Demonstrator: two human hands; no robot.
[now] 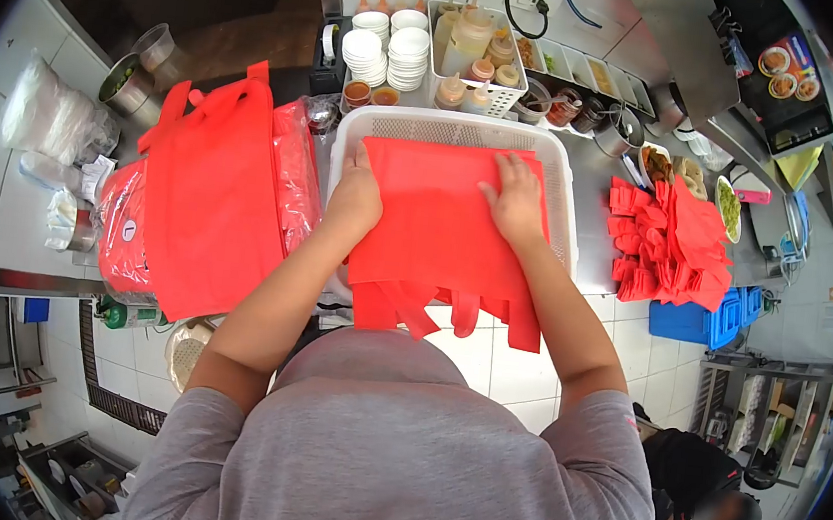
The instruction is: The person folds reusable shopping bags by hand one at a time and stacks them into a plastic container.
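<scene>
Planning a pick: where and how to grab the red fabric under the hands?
Probably by the straps, from the person's side: they hang loose past the near edge of the red fabric, floor showing between them, so there's room to close around them. The rest lies flat on the basket, with the left hand and right hand on it.

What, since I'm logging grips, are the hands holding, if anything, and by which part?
No clear hold: the right hand rests on the red bag, upper right; the left hand is at its left edge, but gripping can't be told.
</scene>
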